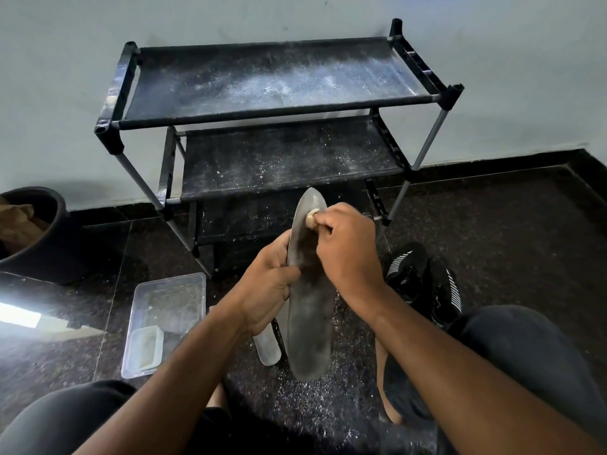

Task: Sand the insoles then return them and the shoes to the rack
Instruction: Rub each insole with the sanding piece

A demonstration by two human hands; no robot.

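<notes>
A long grey insole [310, 326] stands upright in front of me, toe end up. My left hand [267, 287] grips its left edge at mid-length. My right hand [346, 246] pinches a small tan piece of sandpaper [310, 218] and presses it against the insole's upper part. A second pale insole [266, 348] lies on the floor behind the held one, mostly hidden. Two black shoes [423, 277] with white stripes sit on the floor at the right. The black shoe rack [279, 123] stands against the wall, its shelves dusty and bare.
A clear plastic box [164, 320] with a smaller tub inside lies on the floor at the left. A black bucket [39, 234] stands at the far left by the wall. Sanding dust covers the dark floor between my knees.
</notes>
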